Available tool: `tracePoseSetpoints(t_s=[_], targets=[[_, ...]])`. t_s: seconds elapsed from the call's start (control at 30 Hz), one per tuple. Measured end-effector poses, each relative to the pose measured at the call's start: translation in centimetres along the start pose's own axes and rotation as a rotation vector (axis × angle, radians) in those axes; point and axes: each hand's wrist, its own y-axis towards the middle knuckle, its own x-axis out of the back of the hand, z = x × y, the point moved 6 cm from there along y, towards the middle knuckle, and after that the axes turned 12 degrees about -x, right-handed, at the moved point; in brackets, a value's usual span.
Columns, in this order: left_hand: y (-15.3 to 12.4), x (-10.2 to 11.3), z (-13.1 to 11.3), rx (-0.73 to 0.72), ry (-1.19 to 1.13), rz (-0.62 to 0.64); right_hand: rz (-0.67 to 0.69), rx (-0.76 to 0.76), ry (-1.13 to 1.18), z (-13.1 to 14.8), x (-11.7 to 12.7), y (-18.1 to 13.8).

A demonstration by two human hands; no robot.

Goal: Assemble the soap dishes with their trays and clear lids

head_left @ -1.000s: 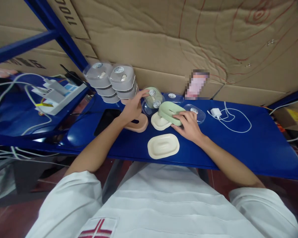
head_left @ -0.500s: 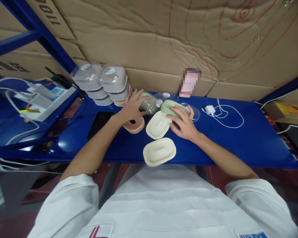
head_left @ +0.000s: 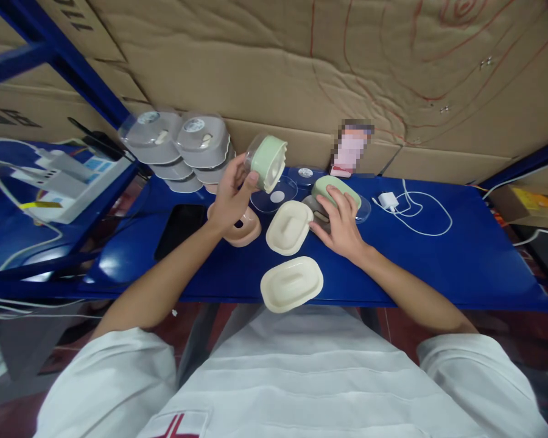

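My left hand [head_left: 234, 193] is closed round a light green plastic box [head_left: 267, 159] with a clear cover, raised above the table and tipped on its side. My right hand [head_left: 340, 224] rests with fingers spread over a light green shell [head_left: 335, 187] and a grey piece [head_left: 318, 208] beside it. Between the hands lies a cream oval dish [head_left: 289, 227], its edge near my right thumb. A second cream dish [head_left: 292, 283] sits closer to me. Under my left wrist is a pinkish shell with a hole [head_left: 245, 232]. Clear covers [head_left: 274, 193] lie behind.
Stacked grey boxes with clear lids [head_left: 201, 143] stand at the back left. A black tablet-like slab [head_left: 179, 231] lies at left. A phone [head_left: 351, 149] leans on the cardboard wall. A white charger [head_left: 388, 201] and cable lie at right on the blue table [head_left: 438, 267].
My left hand has lifted the green box off the table and tipped it. My right hand and the light green shell have shifted right, off the cream dish, uncovering more of the grey piece.
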Motion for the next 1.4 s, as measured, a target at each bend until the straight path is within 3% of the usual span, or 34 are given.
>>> tracePoseSetpoints(t_s=[0.07,0.23,0.37,0.57,0.7,0.87,0.97,1.1,1.23,1.4], targets=[[-0.7,-0.7,-1.7,-0.046,-0.035,0.065,-0.011,0.002,0.041,0.1,0.0,0.0],[-2.6,-3.6,-5.8,-0.141,-0.129,0.401,-0.061,0.069,0.148,0.3,0.3,-0.4],[-2.9,-4.4,-7.3,-0.164,-0.086,0.453,-0.035,0.121,0.243,0.7,0.5,-0.8],[-3.4,-4.9,-6.9,-0.105,-0.181,0.444,0.104,0.137,0.263,1.7,0.1,-0.8],[-3.4,-5.0,-6.9,-0.037,-0.209,0.447,0.068,0.102,0.268,1.7,0.7,-1.2],[-2.6,-4.1,-6.6,-0.098,-0.201,0.374,-0.035,0.025,0.314,0.7,1.6,-1.0],[-2.3,-3.8,-6.0,-0.162,-0.133,0.298,-0.085,-0.047,0.356,0.0,1.7,-0.3],[-2.7,-3.7,-5.5,-0.236,-0.021,0.225,-0.077,0.049,0.46,0.7,1.7,0.2],[-2.7,-2.5,-4.5,-0.229,0.233,0.062,-0.12,0.09,0.466,1.1,2.0,0.1],[-2.2,-1.7,-4.3,-0.237,0.478,0.065,-0.119,0.098,0.362,1.2,1.8,-0.1]])
